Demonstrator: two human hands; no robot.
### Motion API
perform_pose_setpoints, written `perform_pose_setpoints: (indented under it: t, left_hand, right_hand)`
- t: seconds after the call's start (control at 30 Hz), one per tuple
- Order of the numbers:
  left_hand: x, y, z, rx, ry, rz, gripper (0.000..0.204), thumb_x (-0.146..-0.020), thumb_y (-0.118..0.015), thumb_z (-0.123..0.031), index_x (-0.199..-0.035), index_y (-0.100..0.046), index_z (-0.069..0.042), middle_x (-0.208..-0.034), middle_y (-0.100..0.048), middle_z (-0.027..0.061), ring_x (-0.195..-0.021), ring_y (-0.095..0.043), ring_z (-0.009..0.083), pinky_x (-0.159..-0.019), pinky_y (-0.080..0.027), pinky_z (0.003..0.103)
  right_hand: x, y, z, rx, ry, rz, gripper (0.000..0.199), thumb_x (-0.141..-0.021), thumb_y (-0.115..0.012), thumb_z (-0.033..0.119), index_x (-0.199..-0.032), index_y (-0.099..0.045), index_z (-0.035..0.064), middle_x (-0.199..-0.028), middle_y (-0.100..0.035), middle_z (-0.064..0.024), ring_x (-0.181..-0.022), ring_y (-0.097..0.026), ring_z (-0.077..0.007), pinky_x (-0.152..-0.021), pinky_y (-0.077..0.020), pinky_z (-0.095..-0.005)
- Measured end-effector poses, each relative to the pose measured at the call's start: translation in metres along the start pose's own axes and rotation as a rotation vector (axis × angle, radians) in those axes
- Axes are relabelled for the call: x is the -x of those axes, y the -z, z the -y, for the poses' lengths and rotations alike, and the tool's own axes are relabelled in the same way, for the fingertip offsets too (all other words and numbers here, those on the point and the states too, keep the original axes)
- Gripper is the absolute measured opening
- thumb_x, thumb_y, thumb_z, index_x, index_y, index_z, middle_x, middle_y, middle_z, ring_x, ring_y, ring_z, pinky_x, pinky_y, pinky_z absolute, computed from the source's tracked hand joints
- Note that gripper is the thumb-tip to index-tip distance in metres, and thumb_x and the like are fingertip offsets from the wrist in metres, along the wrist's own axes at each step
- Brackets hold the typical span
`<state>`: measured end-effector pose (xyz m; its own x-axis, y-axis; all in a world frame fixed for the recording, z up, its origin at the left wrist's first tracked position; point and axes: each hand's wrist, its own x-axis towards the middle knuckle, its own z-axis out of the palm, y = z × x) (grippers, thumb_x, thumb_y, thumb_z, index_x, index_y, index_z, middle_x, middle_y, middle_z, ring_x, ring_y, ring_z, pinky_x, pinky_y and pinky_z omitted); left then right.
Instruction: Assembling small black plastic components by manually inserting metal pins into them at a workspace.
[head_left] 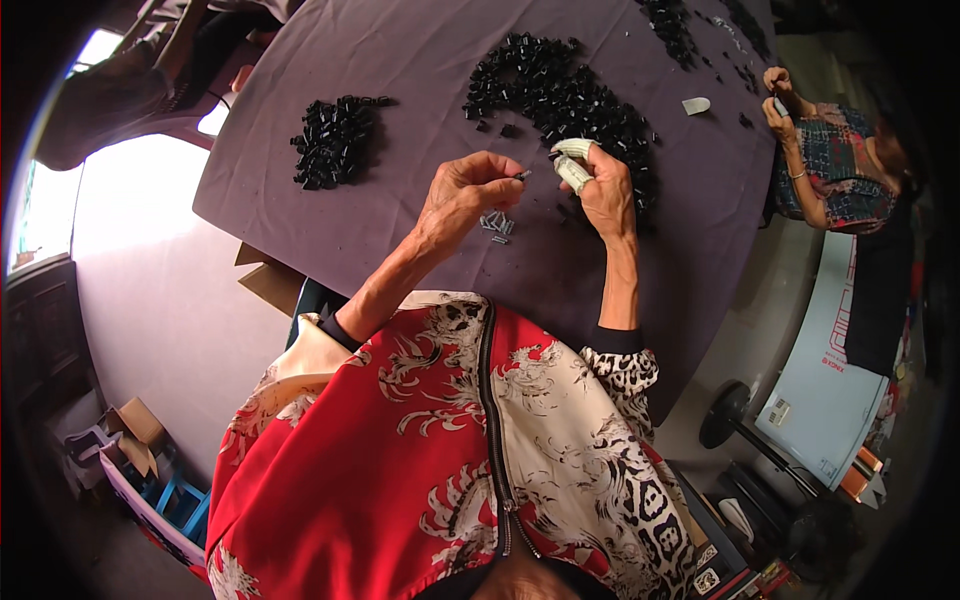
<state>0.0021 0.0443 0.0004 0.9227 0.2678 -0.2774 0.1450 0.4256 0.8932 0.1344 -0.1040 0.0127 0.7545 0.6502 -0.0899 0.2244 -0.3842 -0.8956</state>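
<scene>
My left hand (470,190) pinches a small metal piece (523,175) between thumb and forefinger. Pale covers wrap the thumb and forefinger of my right hand (602,190); these fingers are closed on a small black part (555,155), mostly hidden between the tips. Just below my left hand lie several small silvery metal pieces (496,224). A large curved heap of small black parts (560,95) spreads beyond and beside my right hand. Farther left sits a smaller pile of black parts (333,140).
A purple-brown cloth (430,60) covers the table. Toward the right lies a loose pale finger cover (696,105). More black parts (672,30) lie at the far right. Another person (840,165) works at the right edge. A cardboard box (270,283) stands below the table's left edge.
</scene>
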Motion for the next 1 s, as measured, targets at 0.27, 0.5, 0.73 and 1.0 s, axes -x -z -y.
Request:
perform_pose_setpoints:
  t: [0.27, 0.5, 0.73, 1.0]
  left_hand:
    - [-0.006, -0.014, -0.011, 0.202, -0.060, -0.015, 0.015, -0.081, -0.065, -0.006, -0.093, -0.060, 0.000, -0.080, -0.064, 0.0053, -0.072, -0.058, 0.0106, -0.069, -0.048, 0.024]
    - [-0.007, -0.017, -0.017, 0.222, -0.106, 0.028, 0.012, -0.083, -0.063, -0.005, -0.093, -0.059, 0.000, -0.083, -0.064, 0.0065, -0.075, -0.060, 0.0119, -0.073, -0.049, 0.026]
    - [-0.005, -0.021, -0.025, 0.210, -0.121, 0.020, 0.013, -0.082, -0.064, -0.007, -0.092, -0.060, 0.000, -0.081, -0.064, 0.0047, -0.071, -0.057, 0.0096, -0.070, -0.047, 0.024]
    - [-0.002, -0.027, -0.028, 0.112, -0.139, 0.024, 0.014, -0.082, -0.062, -0.006, -0.094, -0.060, 0.001, -0.080, -0.064, 0.0046, -0.072, -0.056, 0.0091, -0.070, -0.046, 0.023]
  right_hand:
    - [0.015, -0.001, 0.025, 0.263, 0.447, -0.080, 0.021, -0.071, -0.059, -0.003, -0.092, -0.062, 0.0004, -0.083, -0.063, -0.0135, -0.075, -0.063, -0.0293, -0.065, -0.0503, -0.0335]
    - [0.015, -0.009, 0.034, 0.251, 0.567, -0.212, 0.023, -0.070, -0.059, -0.005, -0.092, -0.061, 0.0003, -0.083, -0.063, -0.0134, -0.075, -0.063, -0.0302, -0.066, -0.0499, -0.0341]
    - [0.021, -0.003, 0.033, -0.262, 0.274, -0.091, 0.022, -0.079, -0.057, -0.004, -0.100, -0.062, -0.0015, -0.093, -0.066, -0.0069, -0.083, -0.063, -0.0117, -0.075, -0.0503, -0.0243]
    - [0.022, 0.002, 0.034, -0.312, 0.223, -0.089, 0.022, -0.076, -0.058, -0.006, -0.097, -0.063, -0.0008, -0.089, -0.067, -0.0060, -0.079, -0.063, -0.0110, -0.072, -0.0505, -0.0241]
